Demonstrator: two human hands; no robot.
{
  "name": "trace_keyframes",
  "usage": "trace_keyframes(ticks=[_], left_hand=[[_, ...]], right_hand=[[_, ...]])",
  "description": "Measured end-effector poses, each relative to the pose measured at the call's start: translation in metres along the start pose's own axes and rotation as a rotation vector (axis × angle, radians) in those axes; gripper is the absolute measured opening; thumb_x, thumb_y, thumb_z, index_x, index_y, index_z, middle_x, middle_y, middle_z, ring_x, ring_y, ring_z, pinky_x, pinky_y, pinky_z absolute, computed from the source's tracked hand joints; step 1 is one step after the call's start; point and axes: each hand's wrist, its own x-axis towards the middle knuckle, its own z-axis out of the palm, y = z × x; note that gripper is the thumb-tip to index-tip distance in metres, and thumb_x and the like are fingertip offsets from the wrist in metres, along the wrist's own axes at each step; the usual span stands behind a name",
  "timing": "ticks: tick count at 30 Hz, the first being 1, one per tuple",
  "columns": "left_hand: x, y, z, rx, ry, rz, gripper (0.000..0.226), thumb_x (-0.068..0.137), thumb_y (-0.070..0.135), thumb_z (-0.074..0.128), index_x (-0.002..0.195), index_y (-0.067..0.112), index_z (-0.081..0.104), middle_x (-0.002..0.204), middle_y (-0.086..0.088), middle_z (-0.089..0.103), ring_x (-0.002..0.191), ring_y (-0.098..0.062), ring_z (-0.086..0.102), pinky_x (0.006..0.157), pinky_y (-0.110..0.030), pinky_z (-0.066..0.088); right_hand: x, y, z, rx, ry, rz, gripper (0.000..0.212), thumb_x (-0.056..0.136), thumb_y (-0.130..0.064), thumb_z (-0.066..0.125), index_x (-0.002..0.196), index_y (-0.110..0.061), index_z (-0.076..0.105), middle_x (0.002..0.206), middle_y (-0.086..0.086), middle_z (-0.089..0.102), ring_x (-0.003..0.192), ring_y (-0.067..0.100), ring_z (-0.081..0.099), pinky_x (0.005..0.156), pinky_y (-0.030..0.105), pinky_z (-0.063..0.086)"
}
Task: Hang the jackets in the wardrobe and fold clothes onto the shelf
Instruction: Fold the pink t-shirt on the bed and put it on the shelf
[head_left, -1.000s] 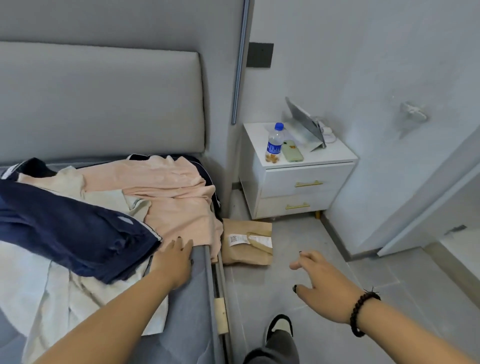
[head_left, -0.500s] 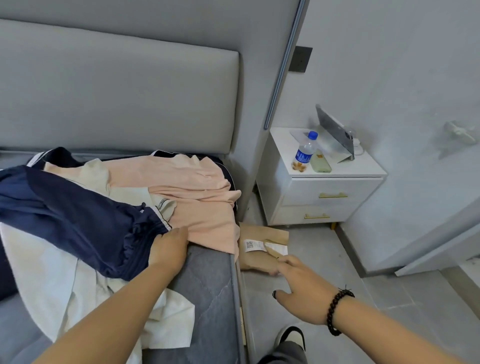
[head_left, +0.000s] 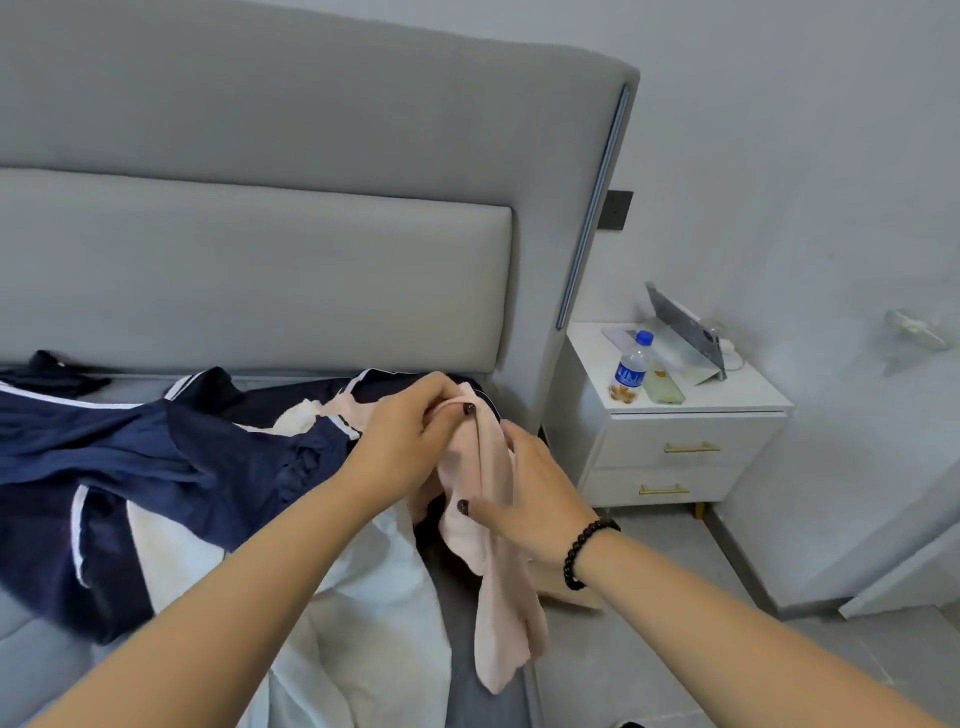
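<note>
A pale pink garment (head_left: 501, 587) hangs bunched over the right edge of the bed. My left hand (head_left: 410, 436) grips its upper end, fingers curled round the fabric. My right hand (head_left: 535, 493) pinches the same cloth lower down, between thumb and fingers. To the left a navy jacket with white stripes (head_left: 156, 467) is spread over the mattress, and a white garment (head_left: 374, 623) lies partly under it and under my left forearm.
The grey padded headboard (head_left: 260, 260) rises behind the clothes. A white nightstand (head_left: 670, 447) at the right carries a water bottle (head_left: 631, 364), a phone and a propped tablet. Grey floor tiles and a white door edge (head_left: 904, 571) lie to the right.
Both hands have come together onto the pink garment and lifted it off the pile; earlier the left hand rested on the bed edge and the right hung over the floor.
</note>
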Motion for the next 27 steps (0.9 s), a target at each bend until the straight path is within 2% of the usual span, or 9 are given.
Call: trace_keyframes(ticks=[2,4,8,11,15,18,20,24,27], left_hand=[[0.001,0.03,-0.01,-0.059,0.034,0.035,0.016,0.095,0.022,0.059,0.079,0.022,0.059,0.067,0.004,0.059,0.059,-0.002,0.046,0.057,-0.012,0.036],[0.004,0.055,-0.018,-0.087,0.056,0.083,0.018,0.096,0.026,0.058,0.079,0.022,0.058,0.065,0.01,0.056,0.058,-0.001,0.046,0.056,-0.012,0.035],[0.002,0.08,-0.023,-0.123,0.076,0.097,0.019,0.095,0.033,0.058,0.077,0.026,0.055,0.058,0.013,0.05,0.053,-0.001,0.042,0.051,-0.015,0.032],[-0.01,0.088,-0.011,-0.224,0.045,0.066,0.019,0.085,0.036,0.071,0.078,0.029,0.055,0.057,0.015,0.054,0.05,0.001,0.042,0.049,-0.014,0.032],[-0.036,0.098,0.014,-0.148,-0.09,0.061,0.024,0.069,0.046,0.082,0.072,0.041,0.06,0.071,0.022,0.065,0.066,0.004,0.057,0.056,-0.008,0.039],[-0.057,0.094,0.039,0.034,-0.191,0.028,0.029,0.09,0.036,0.065,0.062,0.03,0.06,0.065,0.011,0.053,0.063,-0.005,0.051,0.053,-0.013,0.035],[-0.067,0.101,0.052,-0.031,-0.228,-0.03,0.037,0.099,0.03,0.052,0.067,0.011,0.053,0.065,0.004,0.045,0.061,-0.012,0.044,0.055,-0.025,0.032],[-0.071,0.147,0.058,-0.154,-0.181,-0.102,0.032,0.103,0.023,0.039,0.072,0.013,0.043,0.067,0.001,0.043,0.061,-0.014,0.036,0.055,-0.029,0.027],[-0.077,0.19,0.054,-0.361,-0.187,-0.13,0.04,0.104,0.034,0.038,0.082,0.006,0.059,0.072,-0.003,0.053,0.064,-0.015,0.044,0.059,-0.028,0.035]], right_hand=[[-0.004,-0.013,-0.01,0.02,0.088,-0.037,0.038,0.085,-0.028,0.06,0.12,-0.019,0.05,0.114,-0.001,0.057,0.106,0.02,0.055,0.087,0.034,0.047],[-0.01,-0.022,-0.029,0.098,0.21,-0.041,0.016,0.089,-0.014,0.05,0.102,-0.018,0.058,0.097,0.0,0.062,0.092,0.022,0.058,0.074,0.028,0.045],[-0.03,-0.041,-0.083,0.13,0.447,-0.076,0.02,0.089,-0.006,0.042,0.077,-0.018,0.052,0.073,-0.005,0.055,0.068,0.013,0.049,0.051,0.013,0.033],[-0.055,-0.057,-0.117,0.09,0.523,-0.169,0.03,0.088,-0.001,0.041,0.068,-0.023,0.044,0.067,-0.009,0.049,0.062,0.004,0.044,0.052,0.009,0.034],[-0.089,-0.074,-0.152,0.038,0.635,-0.207,0.032,0.086,0.001,0.042,0.066,-0.023,0.044,0.066,-0.011,0.047,0.062,0.002,0.043,0.053,0.009,0.034],[-0.113,-0.073,-0.19,0.137,0.836,-0.107,0.024,0.087,-0.002,0.043,0.068,-0.016,0.045,0.065,-0.006,0.046,0.06,0.008,0.041,0.049,0.014,0.03],[-0.132,-0.065,-0.215,0.226,0.939,-0.051,0.019,0.087,-0.005,0.044,0.07,-0.013,0.048,0.066,-0.004,0.047,0.062,0.013,0.043,0.054,0.022,0.034],[-0.18,-0.037,-0.24,0.195,0.979,0.047,0.027,0.087,-0.012,0.046,0.061,-0.018,0.039,0.061,-0.004,0.042,0.058,0.014,0.038,0.053,0.027,0.03],[-0.214,-0.014,-0.247,0.148,0.981,0.19,0.029,0.087,-0.014,0.046,0.061,-0.017,0.035,0.059,-0.003,0.039,0.057,0.016,0.036,0.05,0.027,0.026]])
